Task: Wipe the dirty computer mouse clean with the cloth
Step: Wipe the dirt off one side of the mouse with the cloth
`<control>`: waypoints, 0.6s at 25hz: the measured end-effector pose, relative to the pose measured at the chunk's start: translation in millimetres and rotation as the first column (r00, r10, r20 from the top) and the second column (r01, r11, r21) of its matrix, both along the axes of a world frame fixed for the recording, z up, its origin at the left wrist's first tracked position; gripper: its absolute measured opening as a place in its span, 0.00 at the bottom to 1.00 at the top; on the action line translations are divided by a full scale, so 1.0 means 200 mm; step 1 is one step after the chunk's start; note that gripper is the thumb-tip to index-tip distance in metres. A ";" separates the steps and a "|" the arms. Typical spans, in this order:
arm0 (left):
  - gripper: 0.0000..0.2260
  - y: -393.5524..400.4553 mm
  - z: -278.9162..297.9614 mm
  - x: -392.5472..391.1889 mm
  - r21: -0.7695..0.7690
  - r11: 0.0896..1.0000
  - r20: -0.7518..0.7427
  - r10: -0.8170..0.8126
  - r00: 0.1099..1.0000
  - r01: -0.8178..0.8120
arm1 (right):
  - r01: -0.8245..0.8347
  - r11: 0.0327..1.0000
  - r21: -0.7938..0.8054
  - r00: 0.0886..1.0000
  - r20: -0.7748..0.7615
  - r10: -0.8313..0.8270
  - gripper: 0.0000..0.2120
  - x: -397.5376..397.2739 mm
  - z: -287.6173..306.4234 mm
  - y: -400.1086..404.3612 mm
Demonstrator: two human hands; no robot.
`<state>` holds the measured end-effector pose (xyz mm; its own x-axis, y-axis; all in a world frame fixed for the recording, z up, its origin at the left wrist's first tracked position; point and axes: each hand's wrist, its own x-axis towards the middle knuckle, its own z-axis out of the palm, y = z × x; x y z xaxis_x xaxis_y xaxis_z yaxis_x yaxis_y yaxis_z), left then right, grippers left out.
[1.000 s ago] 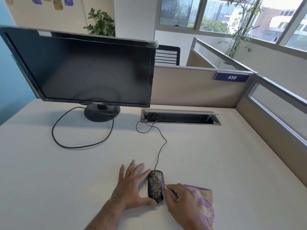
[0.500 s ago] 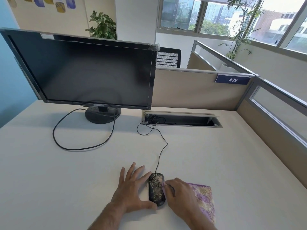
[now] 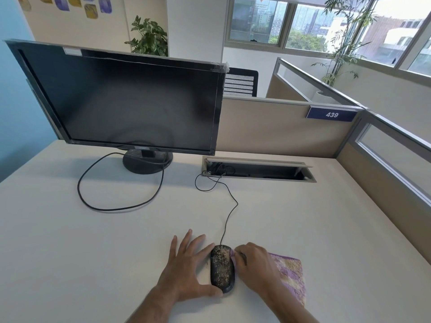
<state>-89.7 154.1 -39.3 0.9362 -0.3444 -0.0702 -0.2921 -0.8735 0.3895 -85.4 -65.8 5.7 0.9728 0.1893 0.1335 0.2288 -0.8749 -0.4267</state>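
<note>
Left hand (image 3: 186,273) splayed, bracing mouse (image 3: 221,269) | right hand (image 3: 254,269) pinching cloth (image 3: 291,273)

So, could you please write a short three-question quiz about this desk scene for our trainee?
1. True or false: the mouse is already clean.
2. Which hand is on the cloth? A left hand, B right hand.
3. Fill in: the mouse cable runs to an open ____ in the desk.

Key: 1 false, its top is speckled with dirt. 2 B. 3 slot.
</note>
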 end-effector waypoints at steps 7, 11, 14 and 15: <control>0.55 0.00 0.00 0.00 0.010 1.000 -0.003 -0.006 1.000 0.006 | -0.021 1.000 -0.017 1.000 -0.021 0.020 0.16 0.07 0.01 0.00; 0.55 0.00 0.00 0.00 0.012 1.000 -0.005 -0.009 1.000 0.009 | -0.009 0.999 -0.053 0.999 -0.043 0.007 0.15 0.11 0.03 0.02; 0.55 0.01 -0.01 0.01 0.018 1.000 0.002 -0.012 1.000 0.012 | -0.029 0.999 -0.039 0.999 -0.040 0.028 0.14 0.13 0.03 0.03; 0.55 0.01 -0.01 0.00 0.018 1.000 0.002 -0.013 1.000 0.013 | -0.033 0.998 -0.049 0.998 -0.051 0.030 0.14 0.13 0.03 0.03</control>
